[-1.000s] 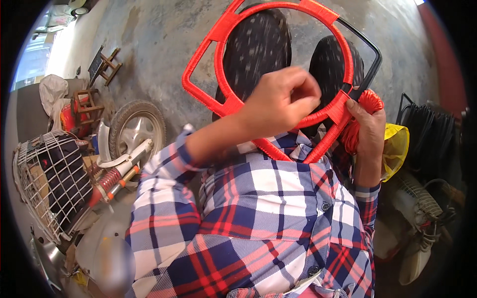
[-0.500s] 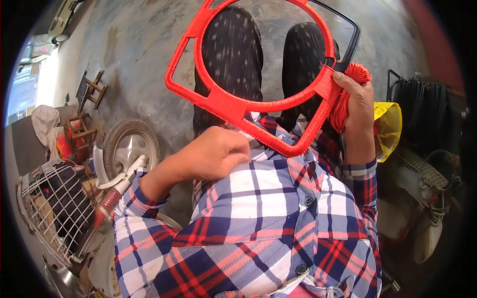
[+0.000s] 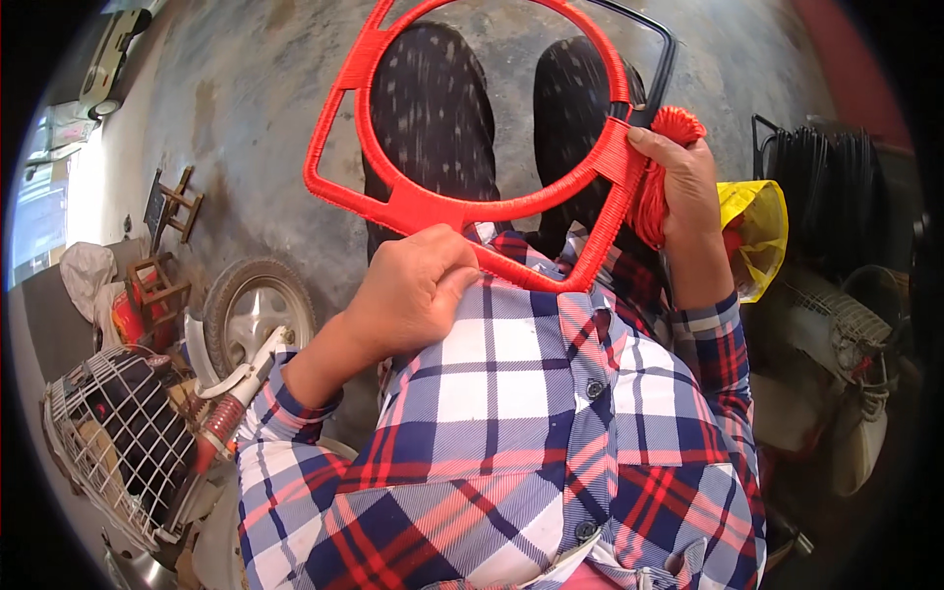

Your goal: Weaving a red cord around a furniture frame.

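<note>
A frame (image 3: 497, 208) with a round ring inside a squarish outline spans the space above my lap, tightly wound with red cord. At its far right a bare black section (image 3: 671, 59) shows. My right hand (image 3: 688, 182) grips the near-right part of the frame, thumb pressed on the red winding. In that same hand a bundled hank of red cord (image 3: 649, 202) hangs against the palm. My left hand (image 3: 418, 290) is closed in a fist, overlapping the frame's near-left bar. Its fingertips are hidden, so what they hold cannot be made out.
A wheel with a tyre (image 3: 258, 305), small wooden stools (image 3: 177, 205) and a white wire basket (image 3: 123, 433) stand at the left. On the right are a yellow bag (image 3: 755, 236), a stack of black frames (image 3: 826, 187) and a light-coloured wire basket (image 3: 836, 320).
In the view, the frame and my right hand sit further left and slightly higher. My left hand has risen from below the frame and now overlaps its near bar.
</note>
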Motion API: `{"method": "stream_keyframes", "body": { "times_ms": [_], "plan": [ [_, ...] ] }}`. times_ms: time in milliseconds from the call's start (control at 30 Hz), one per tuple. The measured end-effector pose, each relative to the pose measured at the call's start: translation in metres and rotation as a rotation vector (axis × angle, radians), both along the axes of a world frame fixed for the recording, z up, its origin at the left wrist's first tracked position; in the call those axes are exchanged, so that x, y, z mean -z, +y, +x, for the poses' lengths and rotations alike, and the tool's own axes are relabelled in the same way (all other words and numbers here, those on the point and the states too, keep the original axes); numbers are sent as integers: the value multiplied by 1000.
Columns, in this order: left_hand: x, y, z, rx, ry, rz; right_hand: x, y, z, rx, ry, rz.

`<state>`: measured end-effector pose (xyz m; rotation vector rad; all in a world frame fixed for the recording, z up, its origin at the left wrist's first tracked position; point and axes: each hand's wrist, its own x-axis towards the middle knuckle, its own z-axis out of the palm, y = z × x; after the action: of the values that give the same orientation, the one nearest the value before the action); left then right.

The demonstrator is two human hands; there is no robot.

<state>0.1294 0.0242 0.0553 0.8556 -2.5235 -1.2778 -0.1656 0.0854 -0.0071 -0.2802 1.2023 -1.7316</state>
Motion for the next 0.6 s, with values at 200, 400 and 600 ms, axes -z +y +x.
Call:
{"method": "stream_keyframes", "body": {
  "times_ms": [200,400,600],
  "plan": [
    [-12,2,-38,298,170,187,-3,1,2,3,21,-26],
    [-3,10,-71,592,174,237,-1,3,-1,-14,63,-22],
    [9,13,-90,251,227,173,0,5,-1,-4,32,-41]
  ]
}}
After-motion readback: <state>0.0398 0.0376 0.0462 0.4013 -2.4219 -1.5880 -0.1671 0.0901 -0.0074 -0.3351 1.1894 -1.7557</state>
